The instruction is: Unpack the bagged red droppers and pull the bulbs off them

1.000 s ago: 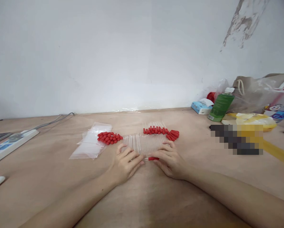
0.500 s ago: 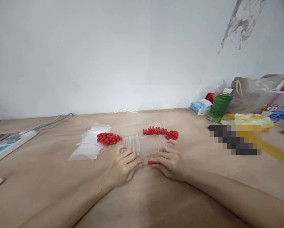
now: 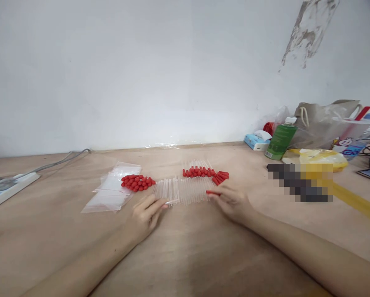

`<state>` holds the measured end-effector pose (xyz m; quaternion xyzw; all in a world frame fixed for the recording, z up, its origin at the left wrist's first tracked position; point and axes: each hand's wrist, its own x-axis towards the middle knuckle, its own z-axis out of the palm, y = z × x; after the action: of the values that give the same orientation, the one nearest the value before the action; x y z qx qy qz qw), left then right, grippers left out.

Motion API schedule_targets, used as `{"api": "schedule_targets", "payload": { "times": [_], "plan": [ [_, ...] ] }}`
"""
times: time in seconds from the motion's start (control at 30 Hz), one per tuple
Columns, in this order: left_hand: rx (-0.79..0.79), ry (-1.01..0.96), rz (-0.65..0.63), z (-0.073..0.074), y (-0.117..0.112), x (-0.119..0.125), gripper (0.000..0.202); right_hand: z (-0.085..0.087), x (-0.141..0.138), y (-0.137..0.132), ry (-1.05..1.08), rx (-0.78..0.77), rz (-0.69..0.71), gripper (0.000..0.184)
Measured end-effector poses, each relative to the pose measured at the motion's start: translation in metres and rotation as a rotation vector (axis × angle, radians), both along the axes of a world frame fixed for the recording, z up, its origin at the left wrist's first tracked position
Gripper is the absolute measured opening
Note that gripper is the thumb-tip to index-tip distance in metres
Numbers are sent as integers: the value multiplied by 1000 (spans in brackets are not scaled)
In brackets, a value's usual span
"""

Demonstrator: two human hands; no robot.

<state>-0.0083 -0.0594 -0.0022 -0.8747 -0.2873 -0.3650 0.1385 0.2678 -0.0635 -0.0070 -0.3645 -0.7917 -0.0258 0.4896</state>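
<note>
My left hand (image 3: 149,212) has its fingertips pinched on a thin clear tube (image 3: 173,202), which points right over the near edge of the tube row. My right hand (image 3: 234,202), a little further right, is closed on a small red cap (image 3: 209,192); only its end shows, and the fingers hide the rest. Between and beyond the hands many clear tubes (image 3: 192,190) lie side by side on the table. Behind them is a row of red caps (image 3: 199,171) with clear tubes reaching back from them. Several longer red pieces (image 3: 221,177) lie at its right end.
A heap of red caps (image 3: 137,183) touches clear plastic bags (image 3: 109,194) on the left. Further left is a power strip (image 3: 13,189). A green bottle (image 3: 280,139), a tissue box (image 3: 255,142) and a yellow bag (image 3: 322,159) stand at the right. A wall rises behind.
The hands were together at the near side, with a clear tube and a red cap end to end between them. They have moved apart and slightly forward, each with a piece.
</note>
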Motion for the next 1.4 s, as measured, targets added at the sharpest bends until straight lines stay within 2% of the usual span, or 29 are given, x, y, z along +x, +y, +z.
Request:
{"api": "schedule_targets", "payload": {
  "times": [0.07, 0.13, 0.23, 0.3, 0.43, 0.63, 0.8, 1.0, 1.1, 1.2, 1.3, 1.4],
  "plan": [
    [-51, -30, 23, 2, 3, -2, 27, 4, 12, 15, 198, -92, -93, 21],
    [-88, -41, 42, 5, 5, 1, 33, 9, 26, 31, 291, -131, -192, 25],
    [-95, -48, 58, 15, 8, 9, 36, 15, 48, 53, 321, -177, -326, 31],
    [-80, -41, 57, 22, 11, 16, 33, 15, 61, 63, 344, -216, -356, 34],
    [-76, -45, 47, 29, 23, 33, 17, 6, 73, 71, 360, -321, -358, 32],
    [-127, 51, 41, 17, 37, 55, 16, -11, 72, 79, 286, -491, -261, 34],
    [-192, 49, 10, 7, 32, 57, 14, -20, 73, 86, 274, -529, -278, 33],
    [-257, 75, -9, 4, 27, 61, 17, -23, 75, 87, 251, -536, -241, 33],
    [-193, 64, -20, 5, 22, 57, 18, -24, 76, 88, 253, -522, -247, 35],
    [-136, 72, -75, 5, 13, 42, 20, -25, 76, 89, 267, -505, -275, 38],
    [-168, 80, -156, 3, 4, 23, 23, -26, 76, 89, 280, -482, -304, 40],
    [-218, 9, -180, 0, 0, 10, 24, -23, 73, 86, 291, -422, -338, 39]
  ]
}}
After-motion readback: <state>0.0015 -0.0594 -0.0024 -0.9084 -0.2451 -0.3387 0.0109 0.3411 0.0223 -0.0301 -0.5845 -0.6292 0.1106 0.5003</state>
